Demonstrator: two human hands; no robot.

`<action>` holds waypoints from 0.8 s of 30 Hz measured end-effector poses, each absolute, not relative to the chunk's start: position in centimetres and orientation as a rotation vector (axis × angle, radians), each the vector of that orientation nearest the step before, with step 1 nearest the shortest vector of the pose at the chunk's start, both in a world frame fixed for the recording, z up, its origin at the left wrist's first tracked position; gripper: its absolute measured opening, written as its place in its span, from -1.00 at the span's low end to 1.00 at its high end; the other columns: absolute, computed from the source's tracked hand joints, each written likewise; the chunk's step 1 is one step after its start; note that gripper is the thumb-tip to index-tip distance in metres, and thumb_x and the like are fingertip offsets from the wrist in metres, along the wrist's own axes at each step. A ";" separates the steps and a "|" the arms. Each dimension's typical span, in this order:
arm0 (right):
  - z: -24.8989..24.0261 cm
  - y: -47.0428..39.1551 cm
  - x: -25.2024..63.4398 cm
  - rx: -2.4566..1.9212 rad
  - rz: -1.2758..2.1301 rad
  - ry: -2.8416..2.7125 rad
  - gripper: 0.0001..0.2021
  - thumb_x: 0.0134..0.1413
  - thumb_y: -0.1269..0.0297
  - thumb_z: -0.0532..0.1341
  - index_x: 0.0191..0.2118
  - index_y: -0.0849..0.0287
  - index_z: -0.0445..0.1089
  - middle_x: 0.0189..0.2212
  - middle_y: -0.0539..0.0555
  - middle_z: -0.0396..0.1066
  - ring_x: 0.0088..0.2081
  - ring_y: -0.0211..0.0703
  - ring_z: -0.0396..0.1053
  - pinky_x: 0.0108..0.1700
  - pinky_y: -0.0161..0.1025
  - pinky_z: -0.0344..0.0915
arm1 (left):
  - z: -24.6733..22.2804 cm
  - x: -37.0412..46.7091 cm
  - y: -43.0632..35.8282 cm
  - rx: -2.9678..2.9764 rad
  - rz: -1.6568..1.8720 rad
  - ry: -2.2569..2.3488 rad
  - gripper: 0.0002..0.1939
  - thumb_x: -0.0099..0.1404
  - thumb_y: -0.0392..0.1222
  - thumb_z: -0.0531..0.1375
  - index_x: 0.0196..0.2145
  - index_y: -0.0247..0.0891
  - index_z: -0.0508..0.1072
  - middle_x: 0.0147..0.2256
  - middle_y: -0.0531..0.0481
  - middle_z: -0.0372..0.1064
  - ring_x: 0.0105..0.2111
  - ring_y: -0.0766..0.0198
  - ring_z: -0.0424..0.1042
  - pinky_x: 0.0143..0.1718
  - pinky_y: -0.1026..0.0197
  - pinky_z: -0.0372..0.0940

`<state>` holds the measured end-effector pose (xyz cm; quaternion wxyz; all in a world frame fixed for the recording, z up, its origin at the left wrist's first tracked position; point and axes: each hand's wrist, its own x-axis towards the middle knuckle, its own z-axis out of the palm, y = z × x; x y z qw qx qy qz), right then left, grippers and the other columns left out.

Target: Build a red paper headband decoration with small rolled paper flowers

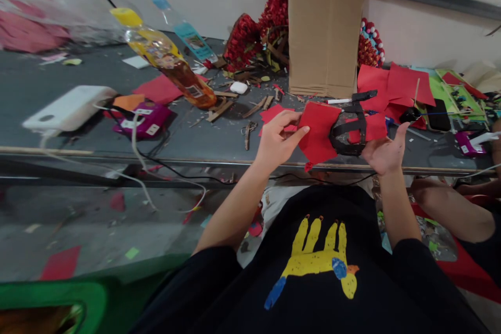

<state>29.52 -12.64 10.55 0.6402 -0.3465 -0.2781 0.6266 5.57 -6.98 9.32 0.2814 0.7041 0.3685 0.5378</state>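
My left hand [279, 138] pinches the left edge of a red sheet [320, 133], thumb in front, above the table's front edge. Black strips [348, 135] form a cage-like frame against the sheet's right side, with a red strip [373, 128] at its far end. Palm up, my right hand [385, 154] lies at the right end of the frame, thumb stretched away; its fingers are partly hidden by the piece. Just behind lies a white pen or marker [338, 100] beside a black strip [365, 95].
Along the dark table [219, 154] stand a cardboard piece [327, 26], a tilted yellow-capped bottle [168, 62] and a blue bottle [191, 39]. A white power bank [70, 108] and purple socket block [146, 120] trail cables over the edge. Another person's leg [454, 209] is at right.
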 end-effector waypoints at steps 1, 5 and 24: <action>10.5 -12.6 29.6 -0.778 1.422 -0.602 -0.57 -0.02 -0.23 0.08 -0.23 -0.07 0.46 -0.16 -0.04 0.55 0.07 -0.08 0.39 -0.01 -0.05 0.42 | 9.3 5.6 -7.0 1.880 1.438 0.987 -0.71 0.15 -0.03 0.24 -0.25 -0.29 0.49 -0.29 -0.04 0.43 -0.33 0.33 0.42 -0.35 0.32 0.37; 9.7 -11.9 29.9 -0.781 1.404 -0.480 -0.84 0.02 0.17 0.14 -0.30 -0.01 0.46 -0.34 -0.14 0.58 -0.10 -0.31 0.49 -0.04 -0.33 0.42 | 9.5 5.7 -7.1 1.880 1.421 0.992 -0.72 0.15 -0.05 0.24 -0.24 -0.29 0.50 -0.29 -0.04 0.44 -0.31 0.33 0.41 -0.34 0.34 0.37; 9.4 -12.6 29.1 -0.955 1.338 -0.733 -0.73 -0.31 0.01 0.39 -0.41 -0.01 0.48 -0.35 -0.10 0.57 -0.26 -0.21 0.52 -0.19 -0.31 0.48 | 9.7 5.6 -7.8 1.902 1.433 0.999 -0.69 0.16 0.03 0.24 -0.26 -0.27 0.49 -0.28 -0.06 0.42 -0.31 0.31 0.41 -0.39 0.34 0.38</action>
